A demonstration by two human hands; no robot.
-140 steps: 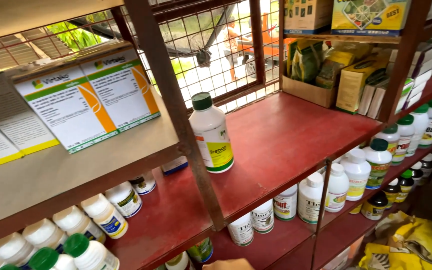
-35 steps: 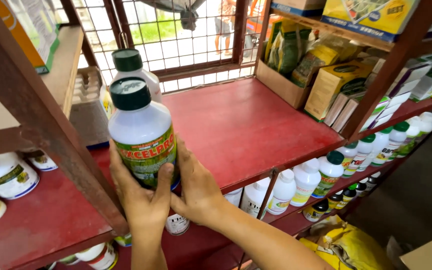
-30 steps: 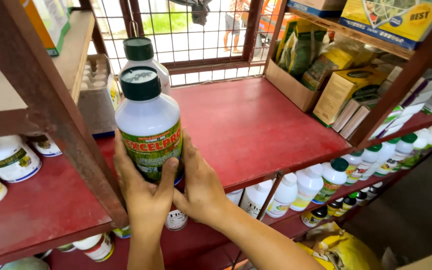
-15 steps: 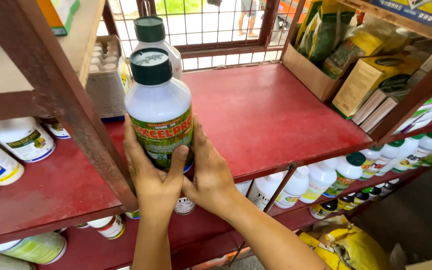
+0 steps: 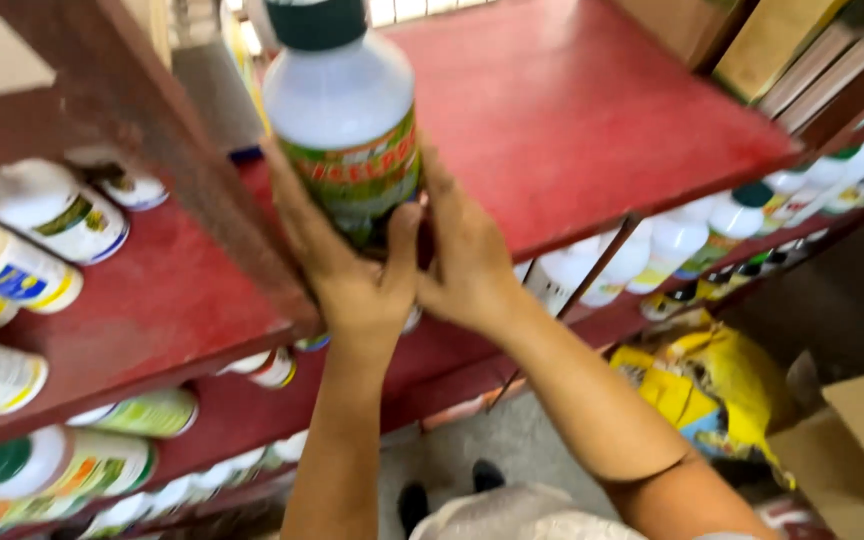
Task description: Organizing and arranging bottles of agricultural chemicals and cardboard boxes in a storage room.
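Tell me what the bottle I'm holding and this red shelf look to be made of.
The bottle looks like translucent white plastic, matte and cloudy, with a dark green cap and glossy paper label. The red shelf looks like painted board, scuffed and dull; wood or metal underneath, I cannot tell.

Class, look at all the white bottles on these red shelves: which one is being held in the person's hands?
The large white bottle with the dark green cap, gripped by the left hand and right hand above the red shelf; the other bottles lie untouched.
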